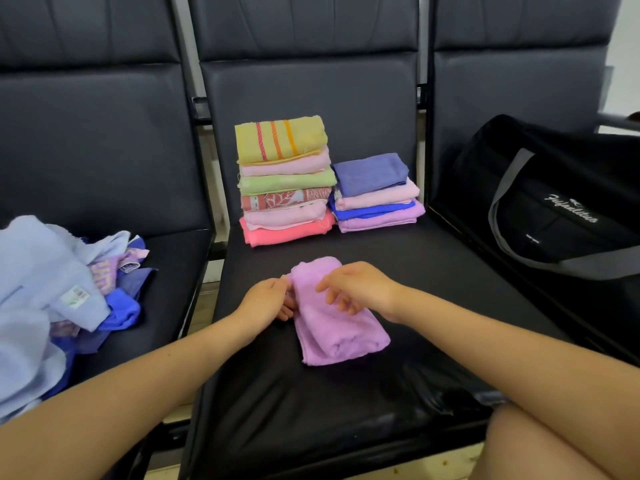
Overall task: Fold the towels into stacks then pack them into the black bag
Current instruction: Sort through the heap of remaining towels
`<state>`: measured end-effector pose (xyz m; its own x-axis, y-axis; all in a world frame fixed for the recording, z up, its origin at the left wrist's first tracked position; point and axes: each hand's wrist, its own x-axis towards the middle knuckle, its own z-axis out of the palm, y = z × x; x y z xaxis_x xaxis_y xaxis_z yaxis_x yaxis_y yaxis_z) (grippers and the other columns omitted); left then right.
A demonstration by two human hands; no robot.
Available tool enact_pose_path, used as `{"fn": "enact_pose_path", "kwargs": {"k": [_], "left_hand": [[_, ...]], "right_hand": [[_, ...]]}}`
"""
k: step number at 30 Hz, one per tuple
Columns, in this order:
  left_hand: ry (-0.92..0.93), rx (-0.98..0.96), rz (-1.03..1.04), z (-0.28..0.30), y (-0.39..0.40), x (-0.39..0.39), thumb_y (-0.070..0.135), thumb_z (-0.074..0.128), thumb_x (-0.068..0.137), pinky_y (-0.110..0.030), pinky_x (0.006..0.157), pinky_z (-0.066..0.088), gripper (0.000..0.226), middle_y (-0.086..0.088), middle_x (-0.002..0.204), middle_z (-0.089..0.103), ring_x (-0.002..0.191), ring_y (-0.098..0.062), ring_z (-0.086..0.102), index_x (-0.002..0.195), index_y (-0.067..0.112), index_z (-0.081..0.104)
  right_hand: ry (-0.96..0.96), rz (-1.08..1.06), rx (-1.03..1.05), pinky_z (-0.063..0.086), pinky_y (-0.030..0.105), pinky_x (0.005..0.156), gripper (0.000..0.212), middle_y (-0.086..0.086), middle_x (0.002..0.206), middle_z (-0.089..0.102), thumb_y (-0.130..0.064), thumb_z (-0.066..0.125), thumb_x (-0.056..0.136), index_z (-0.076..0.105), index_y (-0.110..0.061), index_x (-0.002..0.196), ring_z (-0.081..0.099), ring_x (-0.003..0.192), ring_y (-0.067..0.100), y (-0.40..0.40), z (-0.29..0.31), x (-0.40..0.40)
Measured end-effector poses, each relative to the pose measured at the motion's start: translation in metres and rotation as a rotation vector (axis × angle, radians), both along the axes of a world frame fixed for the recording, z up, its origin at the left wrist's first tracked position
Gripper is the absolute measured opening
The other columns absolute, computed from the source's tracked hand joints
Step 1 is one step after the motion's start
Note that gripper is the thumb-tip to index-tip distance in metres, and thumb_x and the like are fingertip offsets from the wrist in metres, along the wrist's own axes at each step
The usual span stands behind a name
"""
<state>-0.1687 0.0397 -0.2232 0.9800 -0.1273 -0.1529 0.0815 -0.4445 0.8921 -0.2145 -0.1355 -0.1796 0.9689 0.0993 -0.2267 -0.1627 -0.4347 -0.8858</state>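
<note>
A lilac towel (332,327) lies partly folded on the middle black seat (433,289). My left hand (266,297) touches its left edge with curled fingers that seem to pinch the cloth. Over the towel's upper part my right hand (356,285) hovers with relaxed, spread fingers. Behind stand two folded stacks: a tall one (284,181) topped by a yellow striped towel, and a lower one (375,192) topped by a blue-violet towel. The black bag (554,202) with grey straps sits on the right seat.
A loose heap of unfolded towels (62,299), light blue, blue and lilac, covers the left seat. Seat backs rise behind everything. My bare knee (554,445) shows at the bottom right.
</note>
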Motion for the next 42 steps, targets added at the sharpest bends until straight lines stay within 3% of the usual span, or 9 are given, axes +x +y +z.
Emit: {"fn": "enact_pose_path", "kwargs": {"k": [5, 8, 10, 13, 20, 25, 34, 38, 42], "left_hand": [[-0.073, 0.187, -0.064, -0.004, -0.006, -0.001, 0.039, 0.058, 0.091, -0.03, 0.064, 0.047, 0.038, -0.006, 0.071, 0.061, 0.06, -0.017, 0.054, 0.079, 0.003, 0.063], [-0.047, 0.222, -0.086, -0.003, -0.014, -0.001, 0.03, 0.064, 0.088, -0.026, 0.061, 0.041, 0.031, -0.001, 0.067, 0.055, 0.061, -0.013, 0.049, 0.065, 0.013, 0.052], [0.009, 0.084, -0.051, -0.003, -0.02, -0.002, 0.022, 0.055, 0.091, -0.025, 0.064, 0.041, 0.014, -0.003, 0.081, 0.059, 0.069, -0.012, 0.052, 0.081, 0.013, 0.059], [0.036, -0.074, 0.043, -0.002, -0.023, -0.002, 0.016, 0.044, 0.093, -0.025, 0.059, 0.037, 0.012, 0.0, 0.081, 0.055, 0.068, -0.011, 0.048, 0.091, 0.011, 0.055], [-0.078, 0.232, 0.023, 0.003, -0.017, 0.002, 0.009, 0.047, 0.092, -0.027, 0.055, 0.032, 0.017, -0.005, 0.081, 0.049, 0.07, -0.017, 0.044, 0.075, 0.009, 0.045], [0.031, 0.062, 0.03, -0.001, -0.008, 0.007, 0.017, 0.052, 0.091, -0.03, 0.067, 0.046, 0.01, -0.012, 0.094, 0.059, 0.077, -0.021, 0.053, 0.088, 0.008, 0.054], [0.443, -0.673, 0.003, 0.025, -0.023, -0.022, 0.056, 0.042, 0.096, -0.04, 0.084, 0.048, 0.061, -0.006, 0.134, 0.054, 0.127, -0.033, 0.052, 0.137, 0.012, 0.048], [0.497, -0.817, 0.038, 0.033, -0.029, -0.025, 0.051, 0.045, 0.096, -0.037, 0.073, 0.051, 0.039, -0.007, 0.118, 0.062, 0.095, -0.024, 0.063, 0.109, 0.018, 0.059], [0.426, -0.871, 0.163, 0.045, -0.029, -0.015, 0.041, 0.06, 0.09, -0.04, 0.071, 0.05, 0.04, -0.012, 0.11, 0.068, 0.095, -0.026, 0.064, 0.12, 0.014, 0.061]], "right_hand": [[-0.082, -0.21, -0.092, 0.032, 0.032, 0.063, 0.022, 0.006, 0.079, 0.043, -0.004, 0.051, 0.083, 0.055, 0.017, 0.09, 0.036, 0.073, 0.019, -0.018, -0.027, 0.01], [0.009, -0.208, -0.095, 0.025, 0.031, 0.058, 0.023, 0.007, 0.067, 0.03, -0.004, 0.051, 0.078, 0.038, -0.009, 0.059, 0.027, 0.068, 0.021, -0.022, -0.034, 0.011], [0.086, -0.202, -0.108, 0.024, 0.026, 0.05, 0.033, 0.003, 0.062, 0.03, -0.009, 0.055, 0.082, 0.032, -0.018, 0.06, 0.028, 0.059, 0.018, -0.022, -0.034, 0.01], [0.206, -0.206, -0.142, 0.037, 0.023, 0.05, 0.025, 0.002, 0.074, 0.052, -0.033, 0.065, 0.085, 0.056, -0.01, 0.082, 0.049, 0.062, 0.014, -0.018, -0.037, 0.008], [0.22, -0.121, -0.454, 0.045, 0.026, 0.07, 0.042, -0.003, 0.07, 0.054, -0.057, 0.062, 0.082, 0.049, -0.019, 0.071, 0.055, 0.068, 0.012, 0.008, -0.033, 0.0], [0.203, -0.327, 0.191, 0.053, 0.032, 0.074, 0.022, 0.01, 0.097, 0.068, -0.012, 0.069, 0.082, 0.068, -0.002, 0.102, 0.064, 0.083, 0.021, 0.011, -0.027, 0.001], [-0.008, -0.198, 0.51, 0.055, 0.034, 0.078, 0.037, 0.01, 0.104, 0.067, 0.002, 0.065, 0.079, 0.062, -0.008, 0.115, 0.065, 0.095, 0.023, -0.003, 0.008, -0.001], [0.044, -0.165, 0.505, 0.054, 0.04, 0.09, 0.037, 0.015, 0.114, 0.067, -0.002, 0.067, 0.08, 0.061, -0.007, 0.116, 0.064, 0.106, 0.027, -0.007, 0.007, -0.002], [0.196, -0.164, 0.755, 0.055, 0.039, 0.087, 0.025, 0.014, 0.106, 0.071, -0.013, 0.069, 0.084, 0.064, -0.008, 0.108, 0.067, 0.097, 0.026, -0.009, 0.001, -0.002]]}}
